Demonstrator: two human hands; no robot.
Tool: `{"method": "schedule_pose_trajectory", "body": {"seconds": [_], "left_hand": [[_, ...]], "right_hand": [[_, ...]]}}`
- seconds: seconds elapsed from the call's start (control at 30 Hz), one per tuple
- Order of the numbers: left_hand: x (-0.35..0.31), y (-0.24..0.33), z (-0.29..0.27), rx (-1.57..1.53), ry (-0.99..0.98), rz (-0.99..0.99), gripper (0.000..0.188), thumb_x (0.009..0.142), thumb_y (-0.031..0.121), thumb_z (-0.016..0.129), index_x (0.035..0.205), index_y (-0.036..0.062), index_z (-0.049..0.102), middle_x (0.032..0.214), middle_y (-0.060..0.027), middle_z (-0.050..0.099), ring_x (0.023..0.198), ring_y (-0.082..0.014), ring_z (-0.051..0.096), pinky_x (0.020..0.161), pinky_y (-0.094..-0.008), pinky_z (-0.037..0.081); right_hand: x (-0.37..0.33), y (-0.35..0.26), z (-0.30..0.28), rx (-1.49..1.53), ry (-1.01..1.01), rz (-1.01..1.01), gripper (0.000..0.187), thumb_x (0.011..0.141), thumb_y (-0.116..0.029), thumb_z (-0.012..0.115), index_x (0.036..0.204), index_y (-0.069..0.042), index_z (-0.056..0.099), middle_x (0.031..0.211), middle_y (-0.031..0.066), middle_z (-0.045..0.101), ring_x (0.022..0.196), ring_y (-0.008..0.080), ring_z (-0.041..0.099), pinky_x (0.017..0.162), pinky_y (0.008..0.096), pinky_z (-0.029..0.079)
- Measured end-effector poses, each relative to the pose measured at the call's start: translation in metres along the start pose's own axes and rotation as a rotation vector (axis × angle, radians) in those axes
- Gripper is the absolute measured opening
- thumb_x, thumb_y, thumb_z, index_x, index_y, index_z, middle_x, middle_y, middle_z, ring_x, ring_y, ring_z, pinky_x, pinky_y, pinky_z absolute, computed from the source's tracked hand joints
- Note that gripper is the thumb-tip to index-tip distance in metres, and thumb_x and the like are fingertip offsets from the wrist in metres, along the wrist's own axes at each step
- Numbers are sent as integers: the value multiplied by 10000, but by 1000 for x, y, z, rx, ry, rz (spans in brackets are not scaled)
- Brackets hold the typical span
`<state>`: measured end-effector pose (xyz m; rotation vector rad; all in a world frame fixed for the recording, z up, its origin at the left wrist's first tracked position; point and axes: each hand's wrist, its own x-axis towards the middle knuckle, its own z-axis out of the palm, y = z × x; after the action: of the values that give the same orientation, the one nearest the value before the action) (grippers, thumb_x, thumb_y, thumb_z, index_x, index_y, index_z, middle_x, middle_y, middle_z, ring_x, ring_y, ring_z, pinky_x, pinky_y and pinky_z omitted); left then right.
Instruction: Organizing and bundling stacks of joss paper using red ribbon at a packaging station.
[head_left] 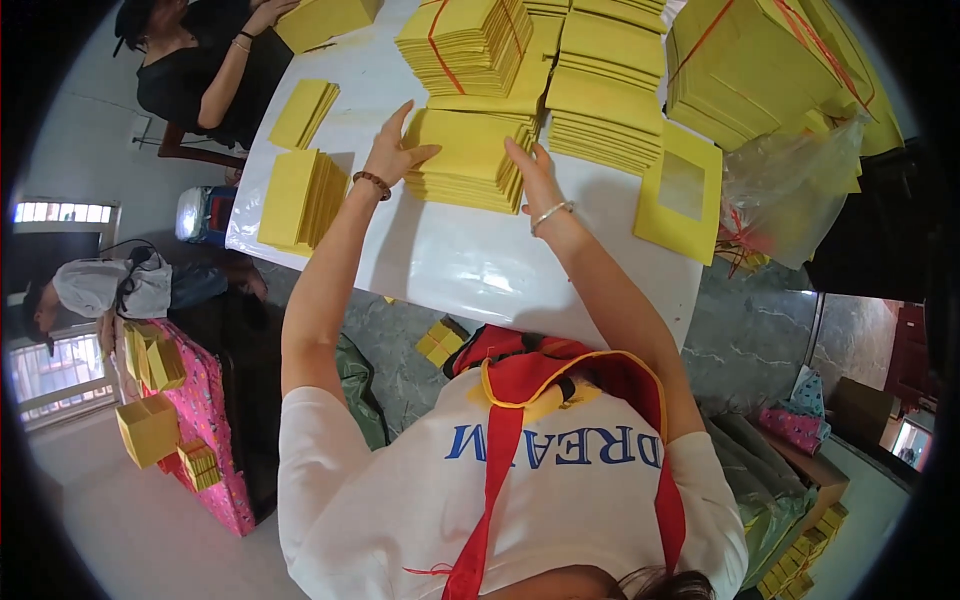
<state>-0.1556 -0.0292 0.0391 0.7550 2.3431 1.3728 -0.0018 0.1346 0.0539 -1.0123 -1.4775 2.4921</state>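
Observation:
A stack of yellow paper envelopes (462, 150) lies on the white table between my two hands. My left hand (396, 152), with a brown bead bracelet at the wrist, is at its left end; the fingers are spread and the thumb reaches over the edge. My right hand (535, 182), wearing a pale bangle, grips the right end, thumb on the top edge and fingers along the side; some fingertips are hidden. Just beyond stands a taller stack of envelopes (462, 45) tied with red string. More envelope stacks (604, 92) run alongside to the right.
Left on the white table (450, 255) stand two smaller envelope piles (292, 200). At right are a flat yellow envelope (680, 190), large tied bundles (740, 75) and a clear plastic bag (800, 185). A co-worker (215, 75) sits at the far left; another person (110, 285) is farther off.

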Motion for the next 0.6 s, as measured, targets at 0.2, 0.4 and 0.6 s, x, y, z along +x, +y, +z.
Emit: {"method": "schedule_pose_trajectory", "body": {"seconds": [0.2,0.4,0.6], "left_hand": [[-2,-8,-5,-213,-303,-522,599,749,426,634,1194,76,435,1018,-43,569,892,-140,559,710,-341,476],[2,-20,-15,-552,-344,-705,477,816,442,535,1139,94,490,1033,-34,568,902,-131,537,725,-331,441],[3,-31,-15,-590,-410,-769,513,773,469,575,1119,93,525,1062,-48,563,932,-129,533,748,-287,428]], "right_hand": [[42,44,5,-104,22,-121,965,628,-312,732,1357,-56,153,1278,146,365,1143,230,407,914,328,370],[50,48,-4,-244,59,-151,900,635,-288,717,1344,-56,214,1223,143,426,1063,226,470,848,311,410],[48,47,-9,-137,5,-129,839,652,-231,714,1321,-29,251,1086,86,508,834,145,527,640,254,428]]}}
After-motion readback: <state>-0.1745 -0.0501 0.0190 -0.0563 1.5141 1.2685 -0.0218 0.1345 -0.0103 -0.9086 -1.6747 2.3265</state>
